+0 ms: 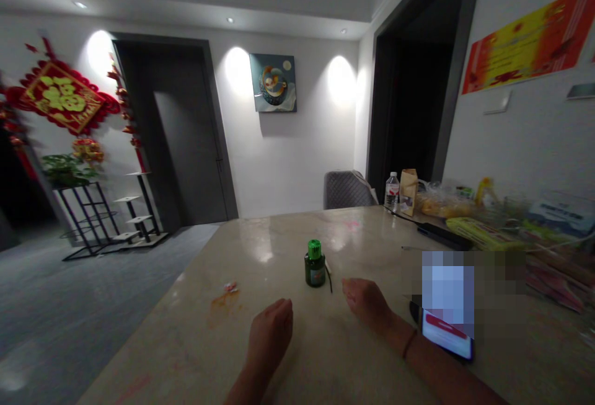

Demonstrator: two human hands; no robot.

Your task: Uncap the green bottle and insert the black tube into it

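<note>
A small dark green bottle with a bright green cap stands upright on the pale table. A thin dark strip and a small pale piece lie against its right side. My left hand rests in front of the bottle and to its left, fingers curled together, with nothing visible in it. My right hand, wearing a thin dark band at the wrist, is to the right of the bottle, its fingers also curled in and nothing seen in them. Neither hand touches the bottle.
A lit phone lies beside my right forearm. Farther right are a water bottle, a paper bag, a black case and a yellow-green packet. A small wrapper lies by an orange stain on the left.
</note>
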